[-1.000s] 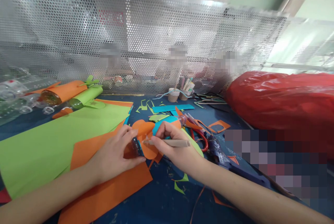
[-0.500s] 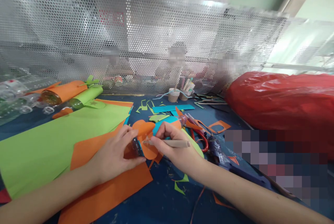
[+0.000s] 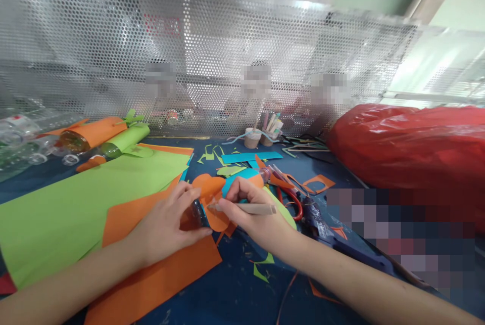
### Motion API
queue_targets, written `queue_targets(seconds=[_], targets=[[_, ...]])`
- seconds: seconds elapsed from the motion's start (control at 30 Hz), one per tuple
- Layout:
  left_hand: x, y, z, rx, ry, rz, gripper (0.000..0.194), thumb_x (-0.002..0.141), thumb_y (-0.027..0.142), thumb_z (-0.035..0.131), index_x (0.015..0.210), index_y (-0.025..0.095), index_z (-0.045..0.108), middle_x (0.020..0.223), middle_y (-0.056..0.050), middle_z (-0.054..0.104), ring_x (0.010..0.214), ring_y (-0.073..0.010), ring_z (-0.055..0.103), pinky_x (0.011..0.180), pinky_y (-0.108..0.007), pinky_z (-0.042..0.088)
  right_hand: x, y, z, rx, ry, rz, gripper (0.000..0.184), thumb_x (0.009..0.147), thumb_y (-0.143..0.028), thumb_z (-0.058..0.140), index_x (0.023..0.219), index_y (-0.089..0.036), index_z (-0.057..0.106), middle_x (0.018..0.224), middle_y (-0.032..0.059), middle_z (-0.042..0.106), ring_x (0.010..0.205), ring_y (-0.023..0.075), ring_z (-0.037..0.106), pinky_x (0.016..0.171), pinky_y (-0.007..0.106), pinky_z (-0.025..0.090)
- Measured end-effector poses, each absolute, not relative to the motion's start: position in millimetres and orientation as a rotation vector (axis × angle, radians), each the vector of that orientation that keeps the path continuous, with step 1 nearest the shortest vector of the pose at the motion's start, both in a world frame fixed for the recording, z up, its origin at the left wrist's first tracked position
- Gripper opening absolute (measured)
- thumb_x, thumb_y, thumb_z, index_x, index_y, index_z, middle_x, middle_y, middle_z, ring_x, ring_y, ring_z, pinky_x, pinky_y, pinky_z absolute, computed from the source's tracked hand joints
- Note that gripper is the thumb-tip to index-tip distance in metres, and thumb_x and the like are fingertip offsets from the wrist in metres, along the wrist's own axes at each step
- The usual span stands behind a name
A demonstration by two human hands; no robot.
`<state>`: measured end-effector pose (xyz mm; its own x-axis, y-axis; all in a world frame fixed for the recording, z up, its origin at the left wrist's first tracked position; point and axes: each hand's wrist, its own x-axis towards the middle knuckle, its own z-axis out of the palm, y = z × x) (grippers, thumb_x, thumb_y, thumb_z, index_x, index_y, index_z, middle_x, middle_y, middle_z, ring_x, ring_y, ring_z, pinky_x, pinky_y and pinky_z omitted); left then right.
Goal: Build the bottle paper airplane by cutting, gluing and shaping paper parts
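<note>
My left hand [image 3: 161, 226] is closed around the dark, see-through base of a plastic bottle [image 3: 199, 213], which lies on its side, wrapped in blue and orange paper. Rounded orange paper petals [image 3: 207, 183] stick out at that end. Between the thumb and fingers of my right hand [image 3: 261, 214] is a light-coloured pen [image 3: 257, 209], its tip at the orange paper beside the base. Part of the bottle's body is hidden behind my right hand. Under my left wrist lies an orange sheet [image 3: 162, 289].
Green sheets [image 3: 76, 203] cover the left, with paper-wrapped bottles [image 3: 102, 133] behind. Red-handled scissors [image 3: 297, 210] and a dark blue glue gun [image 3: 322, 224] lie right of my hand. Cups [image 3: 252, 138] of pens stand by the perforated metal screen [image 3: 212, 52]. A red plastic bag [image 3: 409, 143] bulges at right.
</note>
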<state>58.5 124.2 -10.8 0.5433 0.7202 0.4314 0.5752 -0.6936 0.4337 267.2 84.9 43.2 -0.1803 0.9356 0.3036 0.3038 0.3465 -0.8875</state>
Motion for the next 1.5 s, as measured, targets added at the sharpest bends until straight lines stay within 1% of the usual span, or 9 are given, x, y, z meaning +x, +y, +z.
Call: queue_targets(seconds=[0.1,0.23,0.47,0.63,0.77,0.9,1.17,1.37,1.5], targets=[[58.2,123.9,-10.8,2.536,1.095,0.871,0.042,0.083,0.049,0.067,0.113,0.027,0.047,0.112,-0.004,0.053,0.093,-0.0251,0.060,0.079,-0.043,0.055,266.9,85.0,41.9,-1.127,-1.684,0.864,0.022,0.080,-0.030,0.061,0.068,-0.023,0.044,0.060,-0.0072,0.046,0.051,0.0088,0.040,0.048,0.021,0.036],[57.4,124.0,-11.6,2.543,1.090,0.860,0.042,0.084,0.049,0.066,0.114,0.027,0.046,0.114,-0.005,0.052,0.096,-0.0249,0.060,0.082,-0.043,0.054,266.8,84.9,41.9,-1.148,-1.681,0.861,0.023,0.080,-0.033,0.061,0.068,-0.023,0.044,0.060,-0.0069,0.046,0.051,0.0092,0.042,0.048,0.021,0.037],[57.8,125.1,-11.1,2.546,1.090,0.837,0.043,0.085,0.052,0.064,0.115,0.027,0.046,0.112,-0.005,0.052,0.094,-0.0251,0.060,0.079,-0.043,0.054,267.1,85.0,42.9,-1.185,-1.677,0.815,0.022,0.080,-0.030,0.059,0.066,-0.023,0.043,0.057,-0.0075,0.043,0.049,0.0086,0.038,0.046,0.021,0.033],[58.6,123.6,-8.5,2.539,1.091,0.826,0.042,0.085,0.052,0.063,0.112,0.025,0.046,0.112,-0.005,0.050,0.092,-0.0244,0.059,0.080,-0.044,0.054,267.4,85.8,43.3,-1.194,-1.680,0.793,0.022,0.080,-0.030,0.057,0.065,-0.023,0.042,0.057,-0.0072,0.042,0.050,0.0093,0.039,0.047,0.021,0.035],[58.1,122.7,-7.3,2.539,1.081,0.823,0.040,0.086,0.051,0.062,0.113,0.027,0.046,0.109,-0.003,0.050,0.089,-0.0229,0.059,0.077,-0.042,0.054,267.7,85.8,43.9,-1.175,-1.685,0.790,0.022,0.079,-0.029,0.056,0.064,-0.023,0.041,0.056,-0.0076,0.040,0.050,0.0093,0.038,0.047,0.021,0.034],[57.8,122.5,-7.6,2.546,1.065,0.832,0.041,0.086,0.051,0.063,0.115,0.027,0.045,0.110,-0.003,0.050,0.093,-0.0239,0.059,0.080,-0.041,0.053,268.3,85.6,43.7,-1.174,-1.679,0.798,0.022,0.080,-0.029,0.057,0.065,-0.023,0.042,0.057,-0.0071,0.042,0.051,0.0097,0.039,0.048,0.022,0.035],[58.1,123.0,-8.9,2.537,1.083,0.875,0.040,0.083,0.050,0.066,0.111,0.027,0.049,0.110,-0.004,0.053,0.091,-0.0239,0.059,0.078,-0.041,0.054,268.2,85.6,43.8,-1.159,-1.681,0.818,0.023,0.081,-0.026,0.058,0.065,-0.023,0.042,0.057,-0.0073,0.042,0.051,0.0094,0.038,0.048,0.021,0.035],[58.4,121.6,-7.6,2.545,1.092,0.861,0.039,0.085,0.051,0.065,0.110,0.028,0.047,0.109,-0.003,0.051,0.091,-0.0240,0.059,0.078,-0.041,0.054,268.1,85.3,42.2,-1.135,-1.666,0.848,0.023,0.081,-0.028,0.059,0.066,-0.023,0.042,0.059,-0.0070,0.044,0.053,0.0098,0.044,0.050,0.022,0.039],[58.4,122.6,-8.8,2.552,1.087,0.859,0.038,0.085,0.050,0.065,0.108,0.028,0.045,0.110,-0.004,0.050,0.093,-0.0244,0.059,0.081,-0.043,0.054,267.6,85.3,43.8,-1.164,-1.691,0.820,0.024,0.081,-0.029,0.059,0.066,-0.023,0.042,0.058,-0.0073,0.043,0.051,0.0095,0.041,0.048,0.021,0.037]])
